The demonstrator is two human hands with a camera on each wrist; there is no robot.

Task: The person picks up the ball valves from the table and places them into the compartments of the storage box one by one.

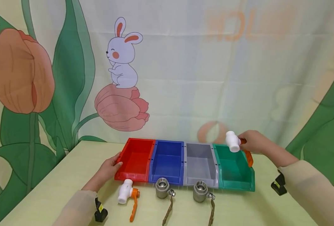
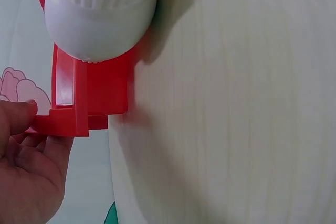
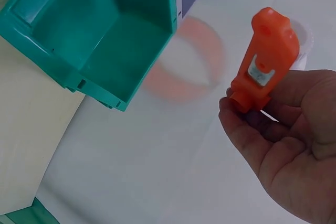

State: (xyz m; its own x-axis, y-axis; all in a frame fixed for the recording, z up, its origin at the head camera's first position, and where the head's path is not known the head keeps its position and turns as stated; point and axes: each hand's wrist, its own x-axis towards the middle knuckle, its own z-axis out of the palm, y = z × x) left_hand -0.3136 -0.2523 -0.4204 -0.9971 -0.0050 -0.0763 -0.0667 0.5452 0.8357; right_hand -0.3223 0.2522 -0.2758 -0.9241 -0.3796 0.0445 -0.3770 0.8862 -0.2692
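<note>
My left hand (image 1: 108, 171) grips the left side wall of the red bin (image 1: 135, 157), thumb on the rim and fingers under it in the left wrist view. Above the green bin (image 1: 234, 182), my right hand (image 1: 254, 142) holds up a white plastic ball valve (image 1: 232, 141) with an orange lever handle (image 3: 268, 56). The fingers pinch the valve near the base of its handle. A second white ball valve (image 1: 125, 191), also orange-handled, lies on the table in front of the red bin, close to my left wrist.
A blue bin (image 1: 167, 177) and a grey bin (image 1: 200, 181) stand between the red and green ones, all joined in a row. Two metal ball valves (image 1: 162, 188) with brownish handles stand before them on the pale table (image 1: 79, 160). Behind hangs a printed curtain (image 1: 178, 78).
</note>
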